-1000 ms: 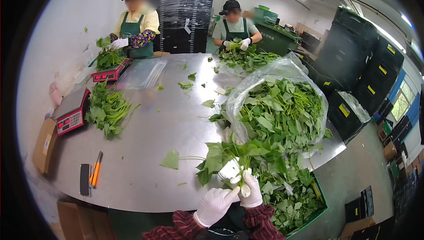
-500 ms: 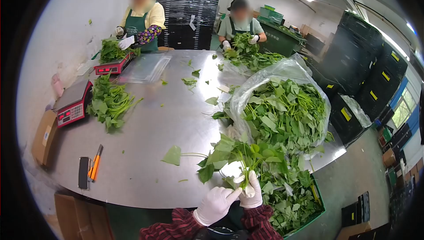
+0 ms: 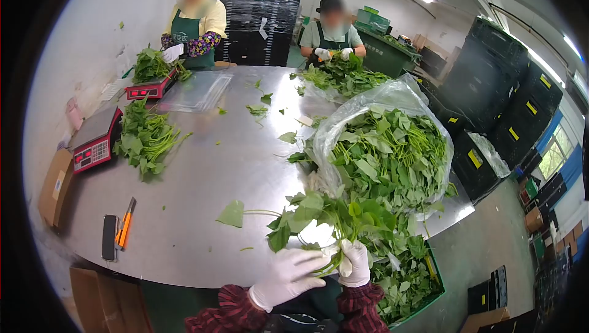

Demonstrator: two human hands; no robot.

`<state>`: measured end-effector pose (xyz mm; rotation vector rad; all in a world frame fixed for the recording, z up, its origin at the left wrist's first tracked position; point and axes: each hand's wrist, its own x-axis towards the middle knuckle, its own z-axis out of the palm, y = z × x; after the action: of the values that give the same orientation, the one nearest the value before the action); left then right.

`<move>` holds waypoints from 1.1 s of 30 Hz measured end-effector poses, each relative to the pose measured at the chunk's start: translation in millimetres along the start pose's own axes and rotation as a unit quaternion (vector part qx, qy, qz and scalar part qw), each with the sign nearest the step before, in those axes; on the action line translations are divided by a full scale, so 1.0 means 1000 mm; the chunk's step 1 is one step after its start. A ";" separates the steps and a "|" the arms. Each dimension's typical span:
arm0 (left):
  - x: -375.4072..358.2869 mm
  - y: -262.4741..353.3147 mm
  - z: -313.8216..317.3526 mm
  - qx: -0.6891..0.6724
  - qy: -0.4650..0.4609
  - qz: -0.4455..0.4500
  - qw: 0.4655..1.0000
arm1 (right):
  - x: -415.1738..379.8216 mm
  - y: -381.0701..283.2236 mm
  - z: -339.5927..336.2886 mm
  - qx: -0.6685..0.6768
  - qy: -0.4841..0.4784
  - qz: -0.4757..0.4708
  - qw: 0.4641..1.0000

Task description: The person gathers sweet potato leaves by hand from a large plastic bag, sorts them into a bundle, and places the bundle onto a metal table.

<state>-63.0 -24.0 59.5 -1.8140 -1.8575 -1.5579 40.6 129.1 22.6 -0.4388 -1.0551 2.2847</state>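
Both my hands wear white gloves at the table's front edge. My right hand (image 3: pixel 354 264) is closed round the stems of a bunch of leafy greens (image 3: pixel 337 216), whose leaves spread away over the metal table. Just left of it, my left hand (image 3: pixel 291 276) has its fingers stretched out against the lower stems and a loose stalk. A large clear plastic bag (image 3: pixel 325 143) lies open beyond, full of greens (image 3: pixel 392 155). More greens fill a green crate (image 3: pixel 438 293) at the right of my hands.
An orange cutter (image 3: pixel 126 229) and a black phone-like object (image 3: pixel 110 237) lie at left. Two red scales (image 3: pixel 93 153) (image 3: pixel 147 91), piled greens (image 3: pixel 144 140) and plastic sheets (image 3: pixel 196 91) are further back. Two people (image 3: pixel 195 32) (image 3: pixel 331 35) handle greens across the metal table (image 3: pixel 196 210). Dark crates (image 3: pixel 485 81) stand right.
My left hand has opened from a pointing shape and spread along the stems. The right-hand co-worker's hands have come together over the greens. The view has shifted slightly.
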 end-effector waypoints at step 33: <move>0.001 -0.032 -0.035 0.162 0.039 -0.021 0.986 | 0.015 -0.012 -0.024 0.062 -0.052 -0.008 0.997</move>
<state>-107.6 -40.1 58.2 -1.5599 -1.9863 -1.2301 45.4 158.4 15.9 -0.2630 -0.9566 2.3654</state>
